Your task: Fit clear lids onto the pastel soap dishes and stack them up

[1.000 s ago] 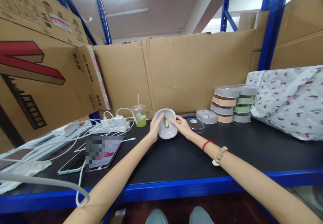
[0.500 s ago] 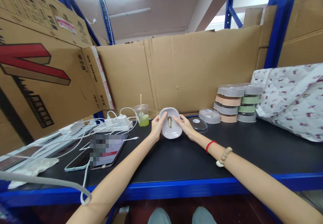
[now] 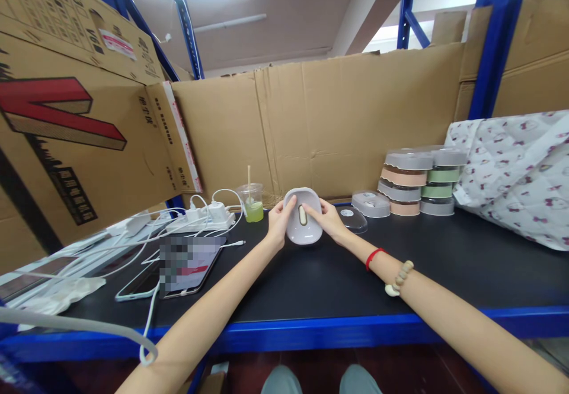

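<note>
A pale grey, shallow plastic dish (image 3: 304,232) with rounded corners and an upright slot in its middle is held up over the black table top, tilted towards me. My left hand (image 3: 279,218) grips its left rim, thumb on the inner face. On the opposite rim is my right hand (image 3: 329,217), its thumb reaching in to the slot. Something pale shows within the slot; whether it is a fingertip or a part, I cannot tell. The fingers behind the dish are hidden. Just right of my right hand lies a clear plastic lid (image 3: 354,221).
A lidded grey dish (image 3: 371,204) and stacked peach, grey and green ones (image 3: 403,176) stand back right, beside a patterned quilted bag (image 3: 511,175). At left are a drink cup (image 3: 254,207), a power strip (image 3: 202,221), cables and a tablet (image 3: 195,266). Cardboard (image 3: 329,127) closes the back.
My right thumb has moved from the rim inwards to the slot, which now looks pale rather than brownish inside. Both hands still hold the dish in nearly the same place.
</note>
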{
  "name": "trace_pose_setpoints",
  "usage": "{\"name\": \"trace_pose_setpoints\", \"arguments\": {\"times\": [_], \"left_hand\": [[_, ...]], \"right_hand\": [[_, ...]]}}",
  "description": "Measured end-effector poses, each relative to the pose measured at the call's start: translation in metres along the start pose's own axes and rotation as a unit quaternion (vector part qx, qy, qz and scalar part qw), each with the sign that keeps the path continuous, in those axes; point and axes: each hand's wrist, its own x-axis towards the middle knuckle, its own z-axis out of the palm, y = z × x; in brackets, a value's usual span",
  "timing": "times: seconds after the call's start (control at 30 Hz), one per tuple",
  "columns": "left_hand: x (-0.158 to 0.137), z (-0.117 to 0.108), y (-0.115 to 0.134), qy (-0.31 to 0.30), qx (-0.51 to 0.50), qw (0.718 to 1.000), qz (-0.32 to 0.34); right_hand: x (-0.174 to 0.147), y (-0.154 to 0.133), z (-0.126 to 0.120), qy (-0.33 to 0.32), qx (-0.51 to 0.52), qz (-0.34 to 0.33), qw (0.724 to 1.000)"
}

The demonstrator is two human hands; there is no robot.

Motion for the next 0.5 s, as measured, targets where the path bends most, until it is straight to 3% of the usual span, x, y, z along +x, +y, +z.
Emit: {"name": "trace_pose_setpoints", "arguments": {"times": [0.17,0.33,0.4,0.5], "left_hand": [[0.000,0.001,0.000,0.005,0.003,1.000,-0.010],[0.000,0.000,-0.008,-0.020,0.060,0.989,-0.131],[0.001,-0.001,-0.011,-0.002,0.082,0.981,-0.178],[0.004,-0.005,-0.012,0.030,0.090,0.970,-0.223]], "right_hand": [[0.003,0.005,0.001,0.005,-0.074,-0.022,0.997],[0.009,0.008,-0.013,0.041,-0.208,-0.012,0.977],[0.010,0.005,-0.022,0.062,-0.320,-0.017,0.945],[0.009,0.000,-0.034,0.090,-0.517,-0.028,0.851]]}}
